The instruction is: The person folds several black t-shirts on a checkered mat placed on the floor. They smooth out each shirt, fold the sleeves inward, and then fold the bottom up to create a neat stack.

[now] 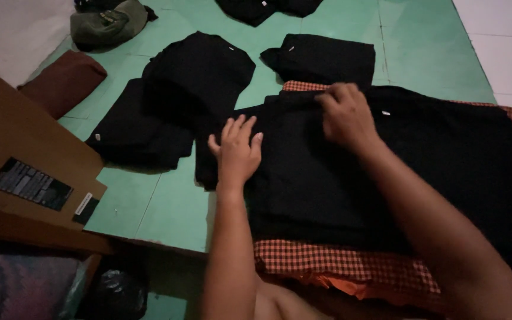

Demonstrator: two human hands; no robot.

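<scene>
Head view: a black garment [386, 172] lies spread over an orange checked cloth [327, 264], filling the frame from centre to three o'clock. My left hand [237, 153] rests flat on its left edge, fingers spread, grasping nothing. My right hand [346, 115] is curled at the garment's top edge, fingertips pinching the fabric. At eleven o'clock sits a pile of folded black shirts [176, 106] on the green floor [161, 207]; a cardboard box [28, 160] lies at nine o'clock.

A brown cardboard box [28, 160] lies at the left, bearing a dark rectangular label [29, 184] and a small white sticker [82, 203]
</scene>
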